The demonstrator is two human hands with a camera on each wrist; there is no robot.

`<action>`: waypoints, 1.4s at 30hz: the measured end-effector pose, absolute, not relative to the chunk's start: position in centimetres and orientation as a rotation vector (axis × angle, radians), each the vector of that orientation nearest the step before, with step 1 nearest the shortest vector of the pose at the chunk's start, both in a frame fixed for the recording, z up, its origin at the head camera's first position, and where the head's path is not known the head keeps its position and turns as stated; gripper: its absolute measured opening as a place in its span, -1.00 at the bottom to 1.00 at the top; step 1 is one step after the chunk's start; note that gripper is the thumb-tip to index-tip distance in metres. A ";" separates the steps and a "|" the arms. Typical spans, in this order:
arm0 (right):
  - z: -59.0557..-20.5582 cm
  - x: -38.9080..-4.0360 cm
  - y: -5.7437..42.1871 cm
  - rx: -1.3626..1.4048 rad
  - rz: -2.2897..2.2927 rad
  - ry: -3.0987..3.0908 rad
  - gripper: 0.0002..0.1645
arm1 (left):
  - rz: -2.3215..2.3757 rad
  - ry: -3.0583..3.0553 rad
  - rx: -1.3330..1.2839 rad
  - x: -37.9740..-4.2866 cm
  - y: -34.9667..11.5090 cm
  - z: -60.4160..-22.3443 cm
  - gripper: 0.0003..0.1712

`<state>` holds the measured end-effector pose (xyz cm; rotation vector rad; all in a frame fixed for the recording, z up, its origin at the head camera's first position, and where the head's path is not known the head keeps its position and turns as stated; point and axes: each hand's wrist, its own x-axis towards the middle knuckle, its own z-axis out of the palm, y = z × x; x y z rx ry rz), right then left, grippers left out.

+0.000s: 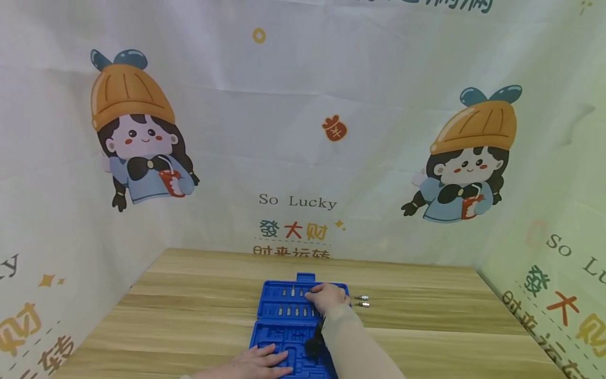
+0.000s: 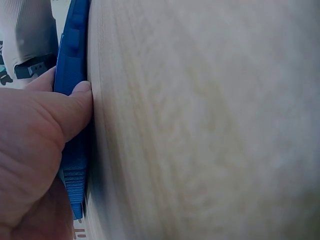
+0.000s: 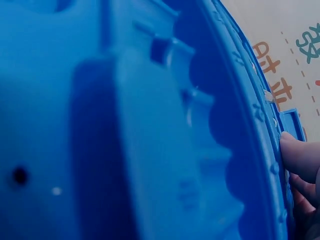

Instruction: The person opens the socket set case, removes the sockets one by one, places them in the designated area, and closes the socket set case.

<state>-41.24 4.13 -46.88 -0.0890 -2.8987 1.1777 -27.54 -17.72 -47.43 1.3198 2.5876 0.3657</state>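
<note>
A blue plastic tool case [image 1: 259,299] lies unfolded on the wooden table. Its far half holds two rows of small metal bit sockets [image 1: 293,290]. My left hand [image 1: 253,363] rests on the left side of the near half with fingers spread; in the left wrist view its thumb [image 2: 80,102] presses against the case's side. Over the far row, toward the right, my right hand [image 1: 326,297] reaches down with bent fingers. In the right wrist view its thumb [image 3: 297,155] is at the case edge. Whatever lies between those fingertips is hidden.
Two loose bit sockets [image 1: 362,304] lie on the table [image 1: 426,310] just right of the case. A blue latch tab [image 1: 305,277] sticks out at the far edge. Behind the table hangs a printed cloth [image 1: 293,168]. A dark device [image 1: 313,345] sits at the right wrist.
</note>
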 end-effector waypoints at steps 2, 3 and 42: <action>-46.9 -41.4 4.2 -0.112 1.173 -2.916 -0.76 | 0.343 2.591 1.306 -27.7 -17.6 -47.4 -0.38; -46.9 -41.4 4.2 -0.123 1.170 -2.924 -0.76 | 0.335 2.592 1.307 -27.7 -17.5 -47.4 -0.38; -46.1 -41.1 4.1 -0.221 1.303 -2.882 -0.79 | 0.346 2.632 1.380 -27.8 -17.8 -47.7 -0.39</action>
